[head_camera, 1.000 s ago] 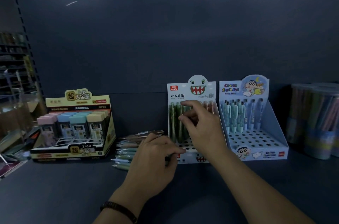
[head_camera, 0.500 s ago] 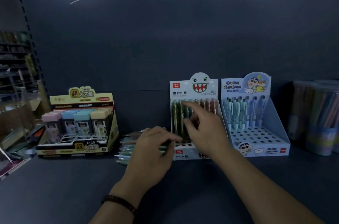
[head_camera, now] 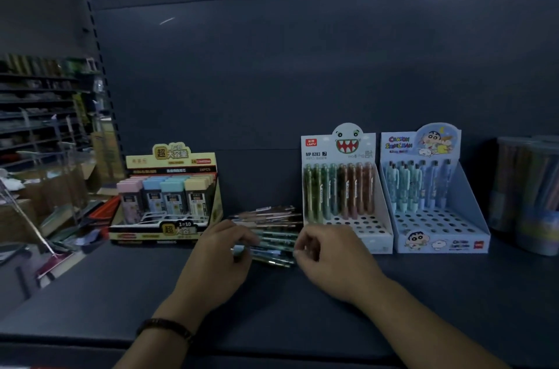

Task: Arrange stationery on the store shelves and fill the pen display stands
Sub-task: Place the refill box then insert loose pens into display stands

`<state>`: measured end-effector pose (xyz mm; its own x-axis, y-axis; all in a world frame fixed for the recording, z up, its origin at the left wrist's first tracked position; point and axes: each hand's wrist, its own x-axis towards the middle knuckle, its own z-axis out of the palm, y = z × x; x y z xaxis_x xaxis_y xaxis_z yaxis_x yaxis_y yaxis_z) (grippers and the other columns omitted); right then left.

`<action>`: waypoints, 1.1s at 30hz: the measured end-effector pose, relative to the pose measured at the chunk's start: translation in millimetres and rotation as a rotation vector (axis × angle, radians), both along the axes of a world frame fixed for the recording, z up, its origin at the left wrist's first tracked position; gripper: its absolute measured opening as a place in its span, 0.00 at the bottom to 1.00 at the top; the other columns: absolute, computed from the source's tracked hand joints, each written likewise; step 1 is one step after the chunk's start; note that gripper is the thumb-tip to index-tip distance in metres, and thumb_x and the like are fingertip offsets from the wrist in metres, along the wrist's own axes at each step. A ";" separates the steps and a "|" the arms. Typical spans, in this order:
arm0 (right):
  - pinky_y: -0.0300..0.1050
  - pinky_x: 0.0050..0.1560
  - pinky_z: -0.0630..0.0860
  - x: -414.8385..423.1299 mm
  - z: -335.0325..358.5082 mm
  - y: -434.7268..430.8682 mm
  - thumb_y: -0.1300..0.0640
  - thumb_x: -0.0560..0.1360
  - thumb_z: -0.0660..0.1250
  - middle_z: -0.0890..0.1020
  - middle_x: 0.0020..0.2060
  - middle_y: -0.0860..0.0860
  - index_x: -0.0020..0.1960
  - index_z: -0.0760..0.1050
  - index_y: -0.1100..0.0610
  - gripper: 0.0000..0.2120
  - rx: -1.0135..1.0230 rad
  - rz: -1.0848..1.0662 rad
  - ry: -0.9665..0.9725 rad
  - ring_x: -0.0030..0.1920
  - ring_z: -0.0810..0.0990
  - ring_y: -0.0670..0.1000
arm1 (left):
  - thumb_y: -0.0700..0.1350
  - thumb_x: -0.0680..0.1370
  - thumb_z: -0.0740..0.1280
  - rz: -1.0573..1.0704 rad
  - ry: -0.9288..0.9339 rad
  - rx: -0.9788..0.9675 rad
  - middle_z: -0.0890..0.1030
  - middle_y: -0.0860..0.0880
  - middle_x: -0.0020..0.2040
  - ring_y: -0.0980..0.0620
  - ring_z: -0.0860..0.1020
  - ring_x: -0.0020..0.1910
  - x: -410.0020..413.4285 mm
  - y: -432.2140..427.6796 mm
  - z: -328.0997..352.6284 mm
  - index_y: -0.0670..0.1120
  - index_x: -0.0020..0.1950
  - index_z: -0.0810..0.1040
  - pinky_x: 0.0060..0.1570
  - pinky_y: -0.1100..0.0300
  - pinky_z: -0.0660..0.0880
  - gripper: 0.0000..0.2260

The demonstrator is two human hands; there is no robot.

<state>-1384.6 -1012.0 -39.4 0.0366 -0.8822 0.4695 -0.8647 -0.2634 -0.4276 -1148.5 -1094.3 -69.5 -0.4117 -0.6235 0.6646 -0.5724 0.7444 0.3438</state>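
Observation:
A loose pile of pens [head_camera: 273,225] lies on the dark shelf [head_camera: 115,290], just left of the white monster-face pen stand [head_camera: 364,228]. That stand holds a back row of green and brown pens [head_camera: 338,190]; its front holes are bare. My left hand [head_camera: 219,259] rests on the pile's left end with its fingers curled round a pen. My right hand [head_camera: 331,259] is at the pile's right end in front of the stand, its curled fingertips pinching a pen's tip.
A blue cartoon pen stand [head_camera: 438,225] with several pens stands right of the monster stand. Clear tubs of pens [head_camera: 529,196] are at the far right. A yellow display box of lead cases [head_camera: 169,196] sits left of the pile. More store shelving lies beyond the left edge.
My right hand has come down from the pens in the monster stand to the pile's right end. My left hand has dropped onto the pile's left end.

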 end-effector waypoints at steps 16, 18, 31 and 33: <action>0.43 0.43 0.74 4.8 -5.7 1.9 0.34 0.78 0.67 0.78 0.39 0.39 0.55 0.80 0.40 0.13 0.127 0.019 0.160 0.41 0.76 0.40 | 0.44 0.69 0.70 -0.021 -0.081 0.014 0.80 0.64 0.47 0.62 0.78 0.50 -3.0 1.6 1.2 0.59 0.49 0.85 0.56 0.53 0.77 0.13; 0.43 0.43 0.75 3.2 -6.8 1.0 0.36 0.78 0.68 0.79 0.40 0.41 0.54 0.78 0.40 0.11 0.144 0.031 0.129 0.41 0.77 0.41 | 0.44 0.69 0.71 -0.011 -0.084 0.001 0.79 0.64 0.47 0.62 0.77 0.50 -3.0 1.5 0.9 0.60 0.49 0.85 0.58 0.54 0.76 0.13; 0.46 0.44 0.77 2.5 -6.3 2.1 0.37 0.78 0.69 0.79 0.40 0.44 0.52 0.75 0.40 0.09 0.080 0.105 0.031 0.41 0.78 0.43 | 0.49 0.75 0.77 -0.012 -0.078 -0.016 0.78 0.66 0.51 0.61 0.75 0.55 -4.3 0.8 1.1 0.61 0.49 0.81 0.59 0.57 0.74 0.09; 0.47 0.44 0.77 3.4 -6.1 2.1 0.38 0.80 0.67 0.78 0.38 0.42 0.51 0.76 0.42 0.08 0.040 0.117 -0.006 0.41 0.77 0.43 | 0.49 0.75 0.77 -0.033 -0.079 -0.039 0.78 0.66 0.50 0.61 0.75 0.54 -5.6 3.9 4.1 0.60 0.50 0.81 0.55 0.58 0.74 0.08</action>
<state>-1381.2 -1009.9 -45.4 0.1375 -0.8903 0.4341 -0.8266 -0.3446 -0.4449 -1154.1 -1090.4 -65.4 -0.4839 -0.5826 0.6530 -0.5712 0.7756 0.2687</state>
